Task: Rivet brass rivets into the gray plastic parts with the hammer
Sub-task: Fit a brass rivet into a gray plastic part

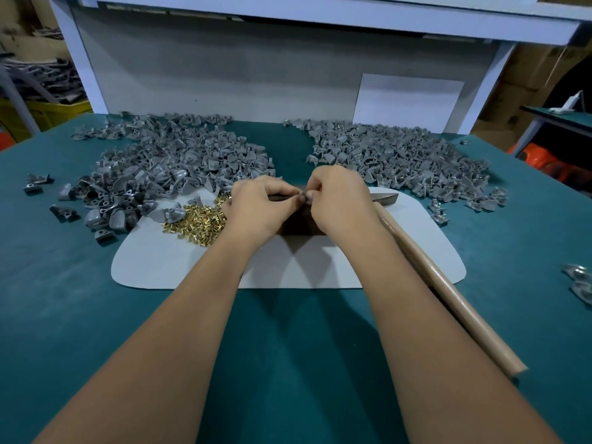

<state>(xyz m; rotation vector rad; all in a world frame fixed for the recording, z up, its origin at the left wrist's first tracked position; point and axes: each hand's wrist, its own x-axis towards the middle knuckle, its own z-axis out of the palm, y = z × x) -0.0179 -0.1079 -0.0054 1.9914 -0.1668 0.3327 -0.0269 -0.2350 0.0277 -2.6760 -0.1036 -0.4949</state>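
I had both hands meeting over the dark block (296, 224) at the centre of the pale mat (179, 261) on the counter (96, 315). My left hand (256, 208) and right hand (339, 200) each kept a curled fingertip grip on a small gray piece (302, 196) (too hidden to say whether a rivet was in it). I judged this the seating step. Brass rivets (198, 221) lay at nine o'clock, gray parts (166, 165) at ten and two. Next my right hand would need the hammer (448, 296), lying at four o'clock.
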